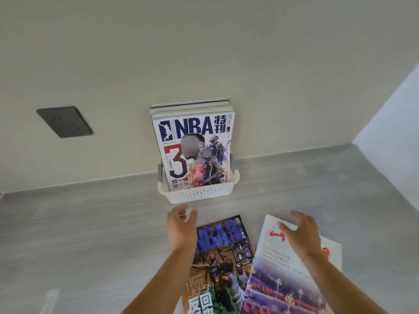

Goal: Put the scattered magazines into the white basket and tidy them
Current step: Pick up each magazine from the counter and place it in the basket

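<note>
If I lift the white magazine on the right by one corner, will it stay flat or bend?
The white magazine looks thin, so it would probably droop. Its glossy cover may slip over the magazine under it, so a two-hand lift seems safer.

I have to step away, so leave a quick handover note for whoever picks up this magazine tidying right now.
Left hand: open, empty, above the counter near the white basket.
Right hand: open, fingers spread over the white magazine, no grip.
Done: several magazines stand upright in the basket against the wall, an NBA issue in front.
Left: the dark NBA magazine, the white magazine and one partly hidden beneath it lie flat on the counter.
</note>
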Available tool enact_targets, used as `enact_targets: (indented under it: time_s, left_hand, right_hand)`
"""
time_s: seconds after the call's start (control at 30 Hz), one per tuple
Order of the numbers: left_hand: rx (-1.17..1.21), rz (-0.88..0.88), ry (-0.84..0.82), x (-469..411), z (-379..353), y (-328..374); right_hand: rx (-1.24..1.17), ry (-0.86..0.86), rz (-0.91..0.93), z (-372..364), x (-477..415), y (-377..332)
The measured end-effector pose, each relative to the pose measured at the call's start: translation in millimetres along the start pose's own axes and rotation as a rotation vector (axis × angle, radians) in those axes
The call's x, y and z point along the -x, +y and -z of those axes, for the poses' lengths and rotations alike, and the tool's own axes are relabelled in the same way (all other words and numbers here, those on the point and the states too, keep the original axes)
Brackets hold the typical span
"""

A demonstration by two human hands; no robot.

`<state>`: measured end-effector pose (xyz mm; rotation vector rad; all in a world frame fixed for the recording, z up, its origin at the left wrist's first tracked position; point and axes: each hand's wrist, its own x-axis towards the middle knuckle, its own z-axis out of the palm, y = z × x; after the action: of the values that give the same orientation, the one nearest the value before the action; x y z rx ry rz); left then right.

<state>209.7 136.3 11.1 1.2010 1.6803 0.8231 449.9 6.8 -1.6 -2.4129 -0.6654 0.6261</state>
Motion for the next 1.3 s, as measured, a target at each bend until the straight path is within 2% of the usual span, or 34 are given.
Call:
enact_targets:
  time_s: [0.1, 0.23, 0.43, 0.53, 0.6, 0.7, 0.8, 0.87, 0.97, 1.13, 1.3]
  left_hand:
    - [-0.063, 0.154, -0.260, 53, -29, -21]
    - [-0.116, 0.296, -0.514, 101, -62, -37]
    - [-0.176, 0.292, -0.576, 131, -81, -35]
    - [-0.126, 0.364, -0.723, 135, -88, -30]
    - [-0.150, 0.312, -0.830, 141, -91, -30]
    - [-0.189, 0.157, -0.852, 146, -90, -30]
    - [-0.095, 0.111, -0.885, 142, -82, -21]
    - [-0.058, 0.105, -0.881, 135, -75, -12]
    - [-0.031, 0.077, -0.838, 121, -64, 4]
    - [-0.091, -0.084, -0.764, 83, -36, 26]
    - [-0.155, -0.137, -0.715, 34, 10, 44]
  right_hand:
    - [0.039, 0.064, -0.196, 15, 32, 52]
    - [-0.024, 0.061, -0.267, 27, 65, 97]
    - [-0.050, 0.061, -0.277, 30, 81, 116]
    - [-0.076, 0.048, -0.250, 30, 85, 118]
    - [-0.108, 0.029, -0.234, 30, 86, 119]
    - [-0.208, -0.003, -0.174, 35, 82, 124]
    - [-0.500, -0.018, -0.144, 41, 80, 129]
    - [-0.651, -0.107, -0.193, 44, 79, 131]
    - [-0.628, -0.257, -0.156, 49, 74, 126]
    - [-0.516, -0.271, -0.002, 55, 54, 83]
    - [-0.478, -0.339, 0.164, 49, 24, 6]
